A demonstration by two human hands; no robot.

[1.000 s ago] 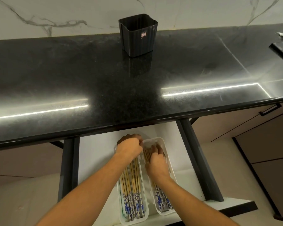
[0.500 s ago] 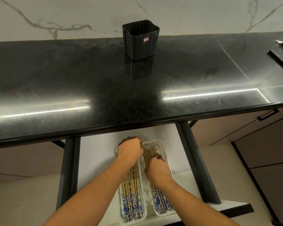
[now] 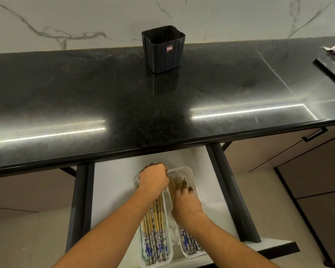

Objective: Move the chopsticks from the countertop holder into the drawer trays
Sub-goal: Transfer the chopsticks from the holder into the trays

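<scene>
- The drawer [image 3: 112, 190] stands pulled out under the bench [image 3: 85, 97]. Two white trays lie side by side in it, their long sides running from the drawer's front to its back.
- The chopsticks [image 3: 155, 225] lie flat in both trays along that same line, patterned ends toward the drawer's front and plain tips toward its back.
- The black holder [image 3: 163, 49] stands upright on the bench, above and well beyond the drawer's back. Nothing pokes out of its top.
- The left hand [image 3: 153, 177] is over the back end of the left tray [image 3: 137, 182], knuckles up and wrist bent down. Its fingers are curled under the palm, and I cannot tell whether they grip sticks or only press on them.
- The right hand [image 3: 186, 206] reaches over the middle of the right tray [image 3: 192, 176]. Its fingers [image 3: 184, 185] stretch toward the drawer's back and rest on the stick tips, fairly straight though blurred, pinching nothing that I can see.
- By my reading the sticks are already in and both hands are squaring the bundles. Any further nudge would run along the sticks' length, each hand on its own tray.
</scene>
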